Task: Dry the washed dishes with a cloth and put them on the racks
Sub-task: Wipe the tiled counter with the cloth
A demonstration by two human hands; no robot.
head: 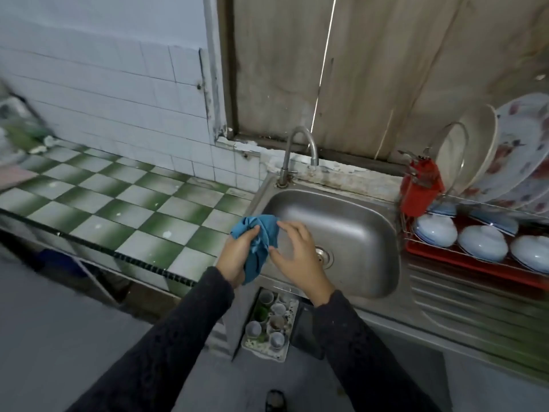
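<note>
The green-and-white tiled counter [124,203] runs in from the left; the things at its far end are too blurred to name. At the near left edge of the steel sink [356,227], the left hand [237,254] grips a bunched blue cloth [261,242], fingers curled round it. The right hand [300,257] is beside it over the basin, fingers spread and holding nothing. Whether its fingertips touch the cloth is hard to tell.

Neither hand holds a dish and none lies in the basin, so this looks like a pause between dishes, with the cloth being regathered. On the right, the wire rack [475,260] already carries upturned bowls [481,242] and standing plates [520,150]. The next move calls for finding another wet dish, probably at the blurred left end, and taking it with the free right hand.
</note>
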